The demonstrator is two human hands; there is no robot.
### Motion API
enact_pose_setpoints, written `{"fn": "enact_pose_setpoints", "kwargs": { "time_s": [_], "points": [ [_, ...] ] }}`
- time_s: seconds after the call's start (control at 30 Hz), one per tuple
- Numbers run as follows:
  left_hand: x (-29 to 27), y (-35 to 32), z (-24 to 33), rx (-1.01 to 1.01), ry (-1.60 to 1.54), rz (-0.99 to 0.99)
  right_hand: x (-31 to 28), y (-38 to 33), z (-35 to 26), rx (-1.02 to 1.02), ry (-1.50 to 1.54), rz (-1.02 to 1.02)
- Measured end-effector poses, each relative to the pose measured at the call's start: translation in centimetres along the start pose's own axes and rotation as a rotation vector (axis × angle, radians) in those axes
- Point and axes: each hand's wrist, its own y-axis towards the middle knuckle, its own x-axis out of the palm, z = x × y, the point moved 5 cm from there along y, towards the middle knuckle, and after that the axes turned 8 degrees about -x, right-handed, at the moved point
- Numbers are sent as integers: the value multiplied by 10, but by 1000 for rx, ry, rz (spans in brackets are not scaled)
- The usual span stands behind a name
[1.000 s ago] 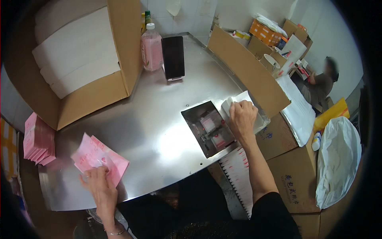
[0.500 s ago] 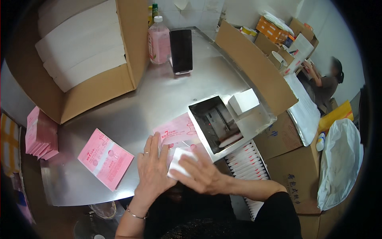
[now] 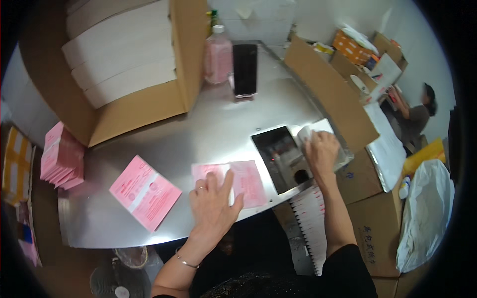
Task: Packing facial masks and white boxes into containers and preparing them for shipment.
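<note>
My left hand [image 3: 213,202] lies with spread fingers on a pink printed sheet [image 3: 251,184] near the table's front edge. A white strip [image 3: 230,191] crosses that sheet beside my fingers and is partly covered by them. To the right, my right hand [image 3: 323,151] has its fingers bent around a white paper stack [image 3: 304,133] beside a dark rectangular opening [image 3: 280,159] in the table. Much of the stack is behind the hand. A pile of pink printed sheets [image 3: 144,193] with a pale band across it lies left of my left hand.
An open carton [image 3: 139,119] with white paper blocks stands at the back left. Pink packets [image 3: 62,156] are stacked beside it. A phone [image 3: 245,69] and a pink bottle [image 3: 218,57] stand at the back. Cardboard boxes [image 3: 372,223] line the right; a person [image 3: 415,116] sits beyond.
My right hand has moved from the pink sheet to the white stack at the right. The white piece now lies as a strip across the sheet. My left hand has shifted onto it.
</note>
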Motion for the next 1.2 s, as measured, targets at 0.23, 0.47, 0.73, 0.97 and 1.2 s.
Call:
{"fn": "enact_pose_setpoints", "kwargs": {
  "time_s": [0.23,0.47,0.73,0.97,1.2],
  "points": [
    [-15,2,-1,100,48,10,8,5,25,174,144,-127],
    [-8,-12,19,200,-31,-160,-4,-9,18,-35,191,76],
    [-23,-8,-2,164,-210,-37,-49,-51,-173,-609,680,-173],
    [-41,-15,-20,61,-282,-75,52,-13,-116,-189,511,-474],
    [-72,-41,-100,-317,-45,315,21,-21,-55,-64,322,-503]
  ]
}}
